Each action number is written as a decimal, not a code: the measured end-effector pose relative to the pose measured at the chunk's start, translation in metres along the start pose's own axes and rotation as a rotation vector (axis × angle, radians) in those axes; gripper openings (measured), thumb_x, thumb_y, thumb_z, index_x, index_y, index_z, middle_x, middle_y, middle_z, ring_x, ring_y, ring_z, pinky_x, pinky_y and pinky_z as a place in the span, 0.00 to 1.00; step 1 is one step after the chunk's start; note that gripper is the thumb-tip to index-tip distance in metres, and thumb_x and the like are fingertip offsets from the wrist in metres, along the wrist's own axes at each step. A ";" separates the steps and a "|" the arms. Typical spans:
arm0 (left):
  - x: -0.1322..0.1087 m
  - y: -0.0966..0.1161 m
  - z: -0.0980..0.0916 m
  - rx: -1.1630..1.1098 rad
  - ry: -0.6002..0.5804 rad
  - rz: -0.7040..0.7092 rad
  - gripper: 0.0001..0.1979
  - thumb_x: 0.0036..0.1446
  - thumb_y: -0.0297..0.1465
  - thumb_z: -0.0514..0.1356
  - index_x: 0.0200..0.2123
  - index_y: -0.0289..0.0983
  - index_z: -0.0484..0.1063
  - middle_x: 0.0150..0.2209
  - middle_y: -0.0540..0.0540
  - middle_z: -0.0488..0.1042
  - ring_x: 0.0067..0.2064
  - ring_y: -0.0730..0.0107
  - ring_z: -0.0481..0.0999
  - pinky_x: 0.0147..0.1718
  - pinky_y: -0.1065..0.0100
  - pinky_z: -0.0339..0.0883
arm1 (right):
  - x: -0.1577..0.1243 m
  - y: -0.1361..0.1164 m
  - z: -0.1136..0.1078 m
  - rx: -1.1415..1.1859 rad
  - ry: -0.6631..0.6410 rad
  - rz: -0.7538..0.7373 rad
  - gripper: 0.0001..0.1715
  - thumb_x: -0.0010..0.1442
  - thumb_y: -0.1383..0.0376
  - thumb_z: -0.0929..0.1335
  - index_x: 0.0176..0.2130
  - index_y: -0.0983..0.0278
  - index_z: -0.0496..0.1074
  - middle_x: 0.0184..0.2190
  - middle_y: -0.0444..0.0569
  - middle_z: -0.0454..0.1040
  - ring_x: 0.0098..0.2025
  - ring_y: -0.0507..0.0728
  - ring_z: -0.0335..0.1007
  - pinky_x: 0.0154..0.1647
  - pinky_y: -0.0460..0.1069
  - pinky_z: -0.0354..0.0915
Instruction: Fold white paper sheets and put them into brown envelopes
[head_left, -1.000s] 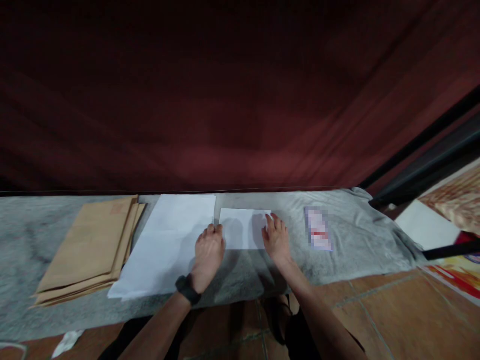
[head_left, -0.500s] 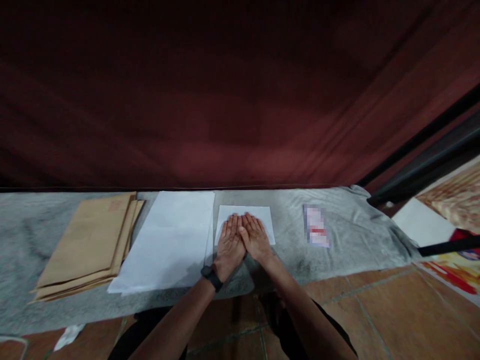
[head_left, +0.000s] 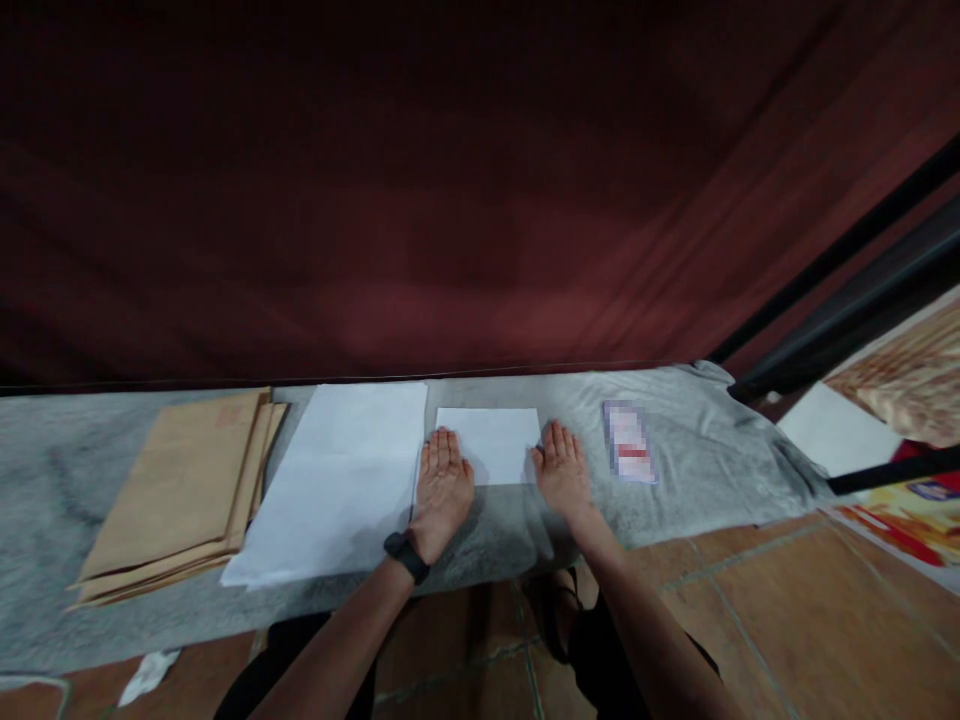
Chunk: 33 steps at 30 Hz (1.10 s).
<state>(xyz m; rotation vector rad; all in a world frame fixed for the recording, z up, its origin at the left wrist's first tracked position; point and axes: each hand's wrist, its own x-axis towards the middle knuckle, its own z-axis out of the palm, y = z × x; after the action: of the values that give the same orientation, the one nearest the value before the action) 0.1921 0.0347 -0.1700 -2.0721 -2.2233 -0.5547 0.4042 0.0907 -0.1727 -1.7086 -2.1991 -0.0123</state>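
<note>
A small white rectangle of folded paper [head_left: 499,447] lies flat on the grey cloth [head_left: 502,535]. My left hand [head_left: 444,487] rests palm down over its left edge, fingers stretched out, a dark watch on the wrist. At the right edge of the paper is my right hand [head_left: 562,470], also flat, its thumb tip by the paper's side and the other fingers on the cloth. Neither hand grips anything. Left of my left hand lie large white sheets [head_left: 345,475], and to the right of my right hand is a small printed packet [head_left: 630,442], partly blurred.
Several brown envelopes [head_left: 172,480] are stacked at the left. A dark red curtain [head_left: 450,250] hangs behind the cloth. Black poles [head_left: 840,260] and a colourful printed sheet [head_left: 915,520] are at the right. Tiled floor [head_left: 780,590] lies in front, with a crumpled white scrap [head_left: 148,676].
My hands were side by side in the middle of the small paper; they have slid apart, the left one to its left edge and the right one to its right edge.
</note>
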 end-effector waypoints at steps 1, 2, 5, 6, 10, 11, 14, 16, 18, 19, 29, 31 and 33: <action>0.003 0.004 -0.002 -0.002 0.001 0.012 0.30 0.64 0.26 0.46 0.68 0.22 0.52 0.69 0.28 0.56 0.72 0.51 0.47 0.68 0.48 0.48 | 0.002 -0.004 -0.001 0.029 0.023 0.014 0.35 0.73 0.56 0.52 0.68 0.76 0.56 0.70 0.65 0.54 0.72 0.68 0.47 0.69 0.65 0.48; 0.006 0.009 -0.003 -0.009 0.000 0.038 0.30 0.64 0.26 0.45 0.68 0.22 0.52 0.69 0.29 0.55 0.72 0.53 0.47 0.69 0.49 0.47 | 0.005 -0.010 -0.002 0.073 0.035 0.009 0.36 0.73 0.56 0.51 0.68 0.76 0.56 0.70 0.64 0.54 0.72 0.67 0.46 0.69 0.65 0.48; 0.020 0.022 0.000 -0.044 -0.043 0.130 0.29 0.66 0.27 0.45 0.69 0.26 0.52 0.70 0.34 0.53 0.73 0.57 0.47 0.70 0.52 0.44 | 0.018 -0.040 0.002 0.260 -0.017 -0.094 0.35 0.74 0.57 0.47 0.69 0.72 0.56 0.69 0.60 0.56 0.73 0.60 0.46 0.70 0.61 0.51; 0.024 0.025 0.003 -0.052 -0.072 0.147 0.29 0.66 0.27 0.45 0.69 0.27 0.52 0.71 0.35 0.53 0.73 0.57 0.48 0.70 0.52 0.44 | 0.021 -0.052 0.005 0.317 -0.056 -0.128 0.36 0.74 0.57 0.46 0.69 0.72 0.56 0.69 0.58 0.57 0.72 0.58 0.47 0.70 0.59 0.52; 0.033 0.025 0.014 -0.049 -0.150 0.143 0.29 0.66 0.28 0.46 0.69 0.26 0.53 0.70 0.33 0.53 0.72 0.56 0.48 0.70 0.52 0.44 | 0.027 -0.080 0.016 0.344 -0.165 -0.233 0.35 0.74 0.56 0.46 0.70 0.69 0.54 0.69 0.55 0.57 0.72 0.56 0.48 0.72 0.58 0.48; 0.033 0.023 0.016 -0.045 -0.151 0.135 0.29 0.66 0.27 0.46 0.69 0.26 0.53 0.70 0.33 0.53 0.72 0.56 0.48 0.70 0.52 0.44 | 0.027 -0.081 0.018 0.321 -0.172 -0.238 0.35 0.74 0.56 0.46 0.70 0.69 0.54 0.69 0.55 0.57 0.72 0.56 0.47 0.72 0.58 0.47; 0.032 0.017 0.019 -0.029 -0.125 0.076 0.29 0.65 0.26 0.45 0.69 0.24 0.54 0.71 0.33 0.52 0.73 0.55 0.47 0.70 0.52 0.45 | 0.024 -0.074 0.020 0.228 -0.160 -0.236 0.33 0.74 0.55 0.49 0.70 0.68 0.54 0.70 0.55 0.56 0.72 0.57 0.47 0.72 0.59 0.47; 0.031 0.012 0.019 -0.024 -0.089 0.037 0.29 0.65 0.27 0.45 0.68 0.23 0.54 0.71 0.31 0.52 0.73 0.54 0.47 0.70 0.51 0.46 | 0.021 -0.065 0.020 0.159 -0.129 -0.234 0.33 0.74 0.54 0.52 0.69 0.68 0.55 0.70 0.56 0.56 0.72 0.59 0.48 0.71 0.59 0.47; 0.029 0.006 0.019 -0.032 -0.044 0.021 0.30 0.65 0.28 0.45 0.68 0.22 0.53 0.70 0.30 0.52 0.73 0.53 0.47 0.69 0.50 0.46 | 0.020 -0.055 0.020 0.100 -0.092 -0.226 0.34 0.74 0.54 0.53 0.69 0.69 0.55 0.70 0.57 0.55 0.72 0.61 0.49 0.71 0.59 0.48; 0.028 0.003 0.019 -0.038 -0.023 0.013 0.30 0.65 0.28 0.45 0.68 0.23 0.53 0.70 0.30 0.53 0.73 0.53 0.47 0.69 0.50 0.47 | 0.019 -0.050 0.020 0.075 -0.075 -0.216 0.34 0.73 0.54 0.54 0.69 0.70 0.55 0.70 0.58 0.55 0.72 0.62 0.49 0.70 0.59 0.48; 0.016 -0.009 0.012 -0.013 -0.002 -0.036 0.30 0.64 0.26 0.45 0.67 0.18 0.52 0.69 0.25 0.54 0.72 0.49 0.46 0.68 0.48 0.49 | 0.010 -0.003 0.009 -0.050 -0.066 -0.084 0.36 0.73 0.54 0.53 0.69 0.75 0.53 0.69 0.63 0.55 0.71 0.66 0.51 0.70 0.62 0.48; 0.014 -0.005 0.008 -0.004 0.014 -0.032 0.30 0.64 0.26 0.45 0.67 0.18 0.51 0.68 0.25 0.54 0.72 0.49 0.45 0.68 0.47 0.47 | 0.010 -0.002 0.005 -0.033 -0.054 -0.041 0.35 0.73 0.56 0.53 0.69 0.76 0.55 0.69 0.64 0.55 0.71 0.67 0.49 0.70 0.64 0.48; 0.016 0.002 0.005 -0.009 0.032 0.010 0.30 0.64 0.25 0.44 0.68 0.19 0.51 0.69 0.26 0.54 0.73 0.51 0.44 0.69 0.47 0.45 | 0.012 -0.008 0.001 0.013 -0.038 -0.017 0.34 0.73 0.57 0.53 0.68 0.76 0.56 0.70 0.65 0.53 0.72 0.67 0.47 0.70 0.65 0.47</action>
<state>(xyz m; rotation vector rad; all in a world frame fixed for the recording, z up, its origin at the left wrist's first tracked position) 0.1939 0.0512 -0.1701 -2.0625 -2.1961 -0.5944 0.3940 0.0999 -0.1684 -1.6965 -2.2363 0.0313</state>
